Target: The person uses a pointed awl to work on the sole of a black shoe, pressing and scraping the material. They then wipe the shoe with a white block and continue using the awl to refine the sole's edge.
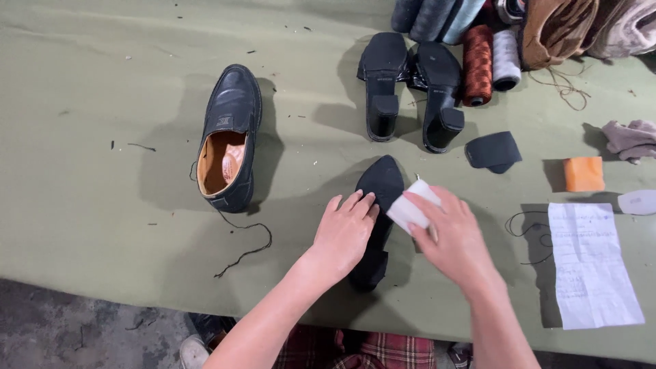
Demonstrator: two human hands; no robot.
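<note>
near the front edge of the olive-green table (96,225), a black shoe sole (383,184) with a pointed toe lies flat, its toe aimed away from the person and its heel end toward them. the left hand (344,234) lies palm down on the sole's left side, fingers pressed together and stretched forward, pinning it to the cloth. the right hand (454,239) pinches a small white block (412,205) between thumb and fingers and holds it against the sole's right edge, near the middle of its length.

off to the left, well apart from the hands, a black leather loafer (229,137) stands upright with its tan lining showing, and a loose dark thread (247,251) trails from its heel across the table. beyond the sole, two black block-heeled shoes (410,85) lie bottom up, side by side and touching. just beside them on the right stand a rust-brown thread spool (477,65) and a white thread spool (506,60), with rolls of grey and blue material behind.

to the right of the hands, a small dark cut piece (493,150) lies near the upturned heels, an orange block (583,173) sits farther right, and a crumpled grey rag (630,139) lies near the table's right edge. a white sheet of paper (593,263) with handwriting rests at the front right, a thin dark thread looped just beside it.
</note>
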